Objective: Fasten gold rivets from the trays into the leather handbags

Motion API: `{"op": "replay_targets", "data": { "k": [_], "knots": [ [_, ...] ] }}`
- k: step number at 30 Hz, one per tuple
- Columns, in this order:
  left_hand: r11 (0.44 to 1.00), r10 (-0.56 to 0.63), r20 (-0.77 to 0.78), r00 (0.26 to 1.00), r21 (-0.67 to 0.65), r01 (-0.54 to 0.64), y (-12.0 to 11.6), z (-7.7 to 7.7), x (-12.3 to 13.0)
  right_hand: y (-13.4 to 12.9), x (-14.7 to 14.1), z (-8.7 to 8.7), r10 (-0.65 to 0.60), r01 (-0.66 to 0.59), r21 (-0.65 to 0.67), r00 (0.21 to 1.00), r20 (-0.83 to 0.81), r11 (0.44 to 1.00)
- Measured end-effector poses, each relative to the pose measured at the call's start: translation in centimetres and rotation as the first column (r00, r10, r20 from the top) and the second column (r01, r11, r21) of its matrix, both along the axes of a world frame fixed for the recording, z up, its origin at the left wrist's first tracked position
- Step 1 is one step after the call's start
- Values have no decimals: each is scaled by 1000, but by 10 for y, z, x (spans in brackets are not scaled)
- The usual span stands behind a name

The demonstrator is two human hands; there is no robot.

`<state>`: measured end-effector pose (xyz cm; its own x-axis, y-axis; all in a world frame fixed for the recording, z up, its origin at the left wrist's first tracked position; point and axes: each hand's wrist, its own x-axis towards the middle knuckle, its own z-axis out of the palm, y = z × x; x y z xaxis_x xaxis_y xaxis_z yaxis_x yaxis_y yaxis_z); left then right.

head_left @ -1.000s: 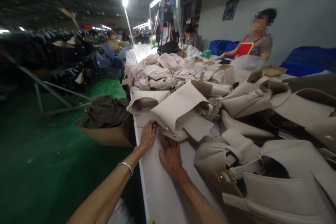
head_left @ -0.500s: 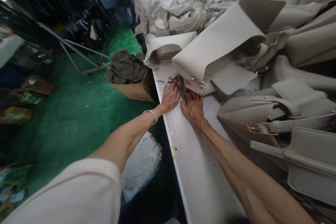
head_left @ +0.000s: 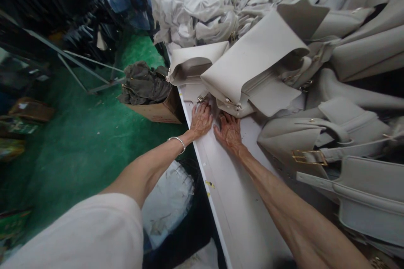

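Holding left hand [head_left: 201, 120] and right hand [head_left: 229, 132] spread flat on a white table [head_left: 230, 214]

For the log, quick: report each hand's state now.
Left hand: open, flat on the white table, empty.
Right hand: open, flat, empty, beside the cream leather handbag.

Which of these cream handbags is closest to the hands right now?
The large flap bag, just beyond the right hand and left hand, its flap tilted up. The smaller bag sits farther from them, and the gold-buckled bag lies off to the right.
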<state>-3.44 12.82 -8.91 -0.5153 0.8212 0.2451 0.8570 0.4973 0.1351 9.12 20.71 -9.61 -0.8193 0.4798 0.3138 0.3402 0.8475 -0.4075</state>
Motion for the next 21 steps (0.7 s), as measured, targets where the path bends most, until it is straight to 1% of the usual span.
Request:
{"op": "replay_targets", "data": {
  "k": [6,12,16,21],
  "knots": [
    [1000,17,61,998,-18,-16,-2,-2,-3,-1,-2,-4,6,-6,5,1000,7,1000],
    [1000,2,16,1000,-2,-2,-3,-3,-6,0,-7,-9,3,-4,23,999,34,1000],
    [1000,10,23,1000,-9,-10,-2,-7,-15,1,-13,-9,1,-2,23,998,57,1000],
    [1000,12,36,999,-29,-11,0,-11,-29,0,-21,-4,9,-9,-4,995,97,1000]
  ]
}}
